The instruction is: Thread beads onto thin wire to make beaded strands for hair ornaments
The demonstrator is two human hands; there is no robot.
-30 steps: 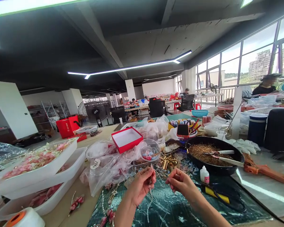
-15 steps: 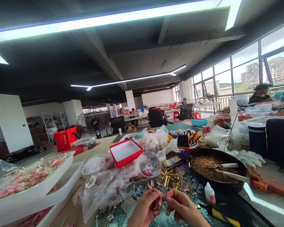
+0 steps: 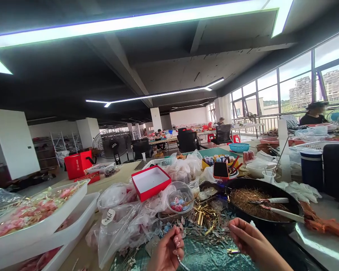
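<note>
My left hand (image 3: 168, 248) is closed in a pinch low in the middle of the view. To its right, my right hand (image 3: 247, 239) pinches too, fingertips pressed together. A thin pale thread or wire (image 3: 206, 229) runs nearly straight between the two hands; its exact kind cannot be made out. Below my left fingers hangs a silvery, beaded-looking strand (image 3: 183, 265). Under the hands lies a green cutting mat (image 3: 206, 256), with a small gold piece (image 3: 233, 251) beside my right wrist. Behind them are gold metal pieces (image 3: 202, 216) and pale blue scraps. My right hand mostly hides a small white bottle.
A black pan (image 3: 296, 210) with brown wiry material and pliers (image 3: 275, 200) stands at right. Plastic bags (image 3: 121, 226), a red box (image 3: 151, 182) and a clear tub (image 3: 180, 195) crowd the middle. White trays (image 3: 59, 222) of pink flowers stand left. A person (image 3: 313, 114) sits far right.
My hands have moved apart, the right one up and to the right, drawing out the thin thread or wire. The right hand now covers most of the white bottle.
</note>
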